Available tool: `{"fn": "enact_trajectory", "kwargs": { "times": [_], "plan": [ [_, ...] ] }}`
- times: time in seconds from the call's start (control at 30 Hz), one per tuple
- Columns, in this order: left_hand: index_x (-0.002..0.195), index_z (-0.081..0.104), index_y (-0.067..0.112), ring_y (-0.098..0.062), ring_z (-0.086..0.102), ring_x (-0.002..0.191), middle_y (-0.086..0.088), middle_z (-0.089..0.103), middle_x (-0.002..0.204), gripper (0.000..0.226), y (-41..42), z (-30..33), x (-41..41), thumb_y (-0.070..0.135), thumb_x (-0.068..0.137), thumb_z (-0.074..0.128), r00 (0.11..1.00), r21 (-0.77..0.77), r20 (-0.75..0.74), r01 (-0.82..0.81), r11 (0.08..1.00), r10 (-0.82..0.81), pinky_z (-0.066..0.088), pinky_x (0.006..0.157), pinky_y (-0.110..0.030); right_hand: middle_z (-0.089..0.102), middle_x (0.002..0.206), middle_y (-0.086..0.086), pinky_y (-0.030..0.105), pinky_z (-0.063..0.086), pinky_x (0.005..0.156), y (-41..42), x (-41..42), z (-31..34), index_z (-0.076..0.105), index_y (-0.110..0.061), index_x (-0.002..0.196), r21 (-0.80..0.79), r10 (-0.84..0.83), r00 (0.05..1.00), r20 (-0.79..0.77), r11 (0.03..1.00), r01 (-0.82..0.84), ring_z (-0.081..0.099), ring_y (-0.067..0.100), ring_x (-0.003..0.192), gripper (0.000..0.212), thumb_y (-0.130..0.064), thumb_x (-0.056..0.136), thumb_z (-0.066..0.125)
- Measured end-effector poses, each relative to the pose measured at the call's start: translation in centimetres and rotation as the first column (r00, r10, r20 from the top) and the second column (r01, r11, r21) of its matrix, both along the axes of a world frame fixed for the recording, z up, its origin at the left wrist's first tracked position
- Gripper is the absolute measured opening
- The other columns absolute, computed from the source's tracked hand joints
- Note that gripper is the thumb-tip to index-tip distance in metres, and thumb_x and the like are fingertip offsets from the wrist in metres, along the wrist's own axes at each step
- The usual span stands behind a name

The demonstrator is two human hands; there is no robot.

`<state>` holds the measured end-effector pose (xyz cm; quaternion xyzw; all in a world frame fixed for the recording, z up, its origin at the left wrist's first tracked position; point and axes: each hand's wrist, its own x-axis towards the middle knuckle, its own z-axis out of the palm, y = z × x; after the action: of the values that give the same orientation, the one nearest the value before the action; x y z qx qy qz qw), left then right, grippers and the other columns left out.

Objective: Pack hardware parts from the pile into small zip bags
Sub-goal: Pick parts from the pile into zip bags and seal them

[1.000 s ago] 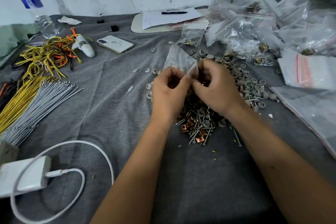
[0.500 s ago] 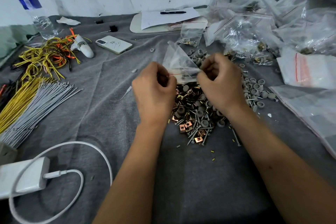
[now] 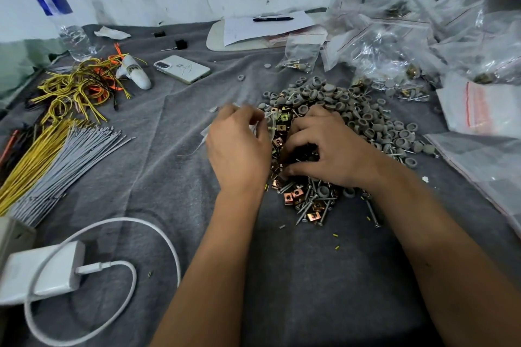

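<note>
No legible writing; left hand (image 3: 238,149) fingers pinching zip bag (image 3: 260,124), right hand (image 3: 324,149) clawed into pile (image 3: 332,110).

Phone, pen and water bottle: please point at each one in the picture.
phone (image 3: 182,69), head view, middle of its white back.
pen (image 3: 273,19), head view, middle of its black barrel.
water bottle (image 3: 60,18), head view, clear body below the blue label.

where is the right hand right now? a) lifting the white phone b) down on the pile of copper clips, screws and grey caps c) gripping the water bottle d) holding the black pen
b: the right hand is spread over the mixed pile of copper-coloured square clips, steel screws and grey round caps, fingers curled down into it, far from the other items.
</note>
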<state>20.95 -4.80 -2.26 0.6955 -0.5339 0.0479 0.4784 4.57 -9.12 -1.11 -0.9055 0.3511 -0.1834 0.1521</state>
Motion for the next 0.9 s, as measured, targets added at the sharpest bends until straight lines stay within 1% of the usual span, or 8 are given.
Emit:
{"fn": "enact_trajectory", "kwargs": {
  "times": [0.17,0.27,0.4,0.5,0.57,0.73,0.83,0.9],
  "plan": [
    [0.097,0.082,0.02,-0.015,0.07,0.083,0.003,0.077,0.089,0.017,-0.1,0.1,0.1,0.014,0.087,0.07,0.981,-0.003,-0.19,0.028,1.0,-0.028,0.057,0.081,-0.037,0.057,0.103,-0.015,0.04,0.027,0.103,0.1,-0.4,0.4,0.067,-0.052,0.092,0.077,0.026,1.0,0.006,0.997,-0.027,0.039,0.008,0.105,0.024,-0.043,0.078,0.084],
    [0.094,0.081,0.026,-0.007,0.07,0.075,0.011,0.074,0.077,0.014,-0.2,0.0,0.1,0.019,0.085,0.072,0.959,0.003,-0.281,0.03,1.0,-0.027,0.059,0.075,-0.032,0.057,0.102,-0.013,0.043,0.032,0.103,0.1,-0.2,0.3,0.076,-0.041,0.097,0.017,0.01,1.0,-0.007,1.0,-0.01,0.039,0.009,0.104,0.019,-0.036,0.081,0.084],
    [0.088,0.08,0.027,-0.001,0.069,0.068,0.014,0.072,0.069,0.017,-0.7,-0.5,0.4,0.024,0.076,0.068,0.91,0.003,-0.409,0.077,0.997,-0.069,0.061,0.07,-0.032,0.055,0.1,-0.014,0.047,0.034,0.103,0.3,0.0,0.2,0.074,-0.034,0.092,0.031,0.033,0.999,0.012,0.999,-0.034,0.04,0.011,0.106,0.016,-0.031,0.08,0.085],
    [0.085,0.08,0.026,-0.006,0.073,0.07,0.011,0.074,0.069,0.018,-1.1,-1.0,0.5,0.019,0.073,0.069,0.855,-0.006,-0.507,0.126,0.992,-0.111,0.064,0.073,-0.041,0.058,0.1,-0.012,0.044,0.036,0.102,0.3,0.0,0.2,0.073,-0.03,0.09,0.048,0.041,0.998,0.057,0.998,-0.043,0.044,0.013,0.106,0.017,-0.026,0.079,0.086],
    [0.083,0.079,0.028,-0.01,0.074,0.068,0.008,0.074,0.069,0.017,-1.3,-1.3,0.4,0.017,0.072,0.073,0.827,-0.017,-0.538,0.18,0.983,-0.161,0.065,0.072,-0.045,0.062,0.099,-0.011,0.036,0.04,0.098,0.2,0.0,0.3,0.073,-0.024,0.09,0.031,0.009,0.983,0.185,0.999,-0.015,0.049,0.012,0.103,0.017,-0.02,0.08,0.085],
    [0.084,0.079,0.024,-0.019,0.071,0.06,0.0,0.073,0.065,0.012,-1.6,-1.4,0.1,0.016,0.075,0.085,0.782,-0.052,-0.552,0.314,0.948,-0.289,0.058,0.057,-0.038,0.071,0.096,-0.01,0.016,0.051,0.087,0.3,0.1,0.1,0.069,-0.014,0.097,0.01,-0.049,0.854,0.518,0.999,0.051,0.067,0.005,0.095,0.015,-0.006,0.087,0.076],
    [0.081,0.08,0.016,-0.022,0.064,0.06,-0.003,0.069,0.063,0.01,-1.5,-1.2,-0.1,0.013,0.072,0.085,0.683,-0.121,-0.664,0.304,0.945,-0.304,0.049,0.062,-0.036,0.073,0.095,-0.008,0.02,0.055,0.086,0.3,0.3,-0.2,0.061,-0.013,0.103,0.061,-0.036,0.87,0.492,0.998,0.006,0.071,0.001,0.093,0.017,-0.001,0.093,0.068],
    [0.078,0.08,0.013,-0.021,0.057,0.059,-0.003,0.066,0.061,0.009,-1.4,-0.9,0.0,0.01,0.072,0.083,0.617,-0.176,-0.716,0.294,0.94,-0.327,0.045,0.061,-0.033,0.074,0.087,-0.011,0.013,0.052,0.073,0.3,0.2,-0.4,0.055,-0.016,0.103,0.073,-0.042,0.892,0.451,0.997,0.01,0.071,-0.002,0.079,0.019,-0.001,0.096,0.064]
  ]
}}
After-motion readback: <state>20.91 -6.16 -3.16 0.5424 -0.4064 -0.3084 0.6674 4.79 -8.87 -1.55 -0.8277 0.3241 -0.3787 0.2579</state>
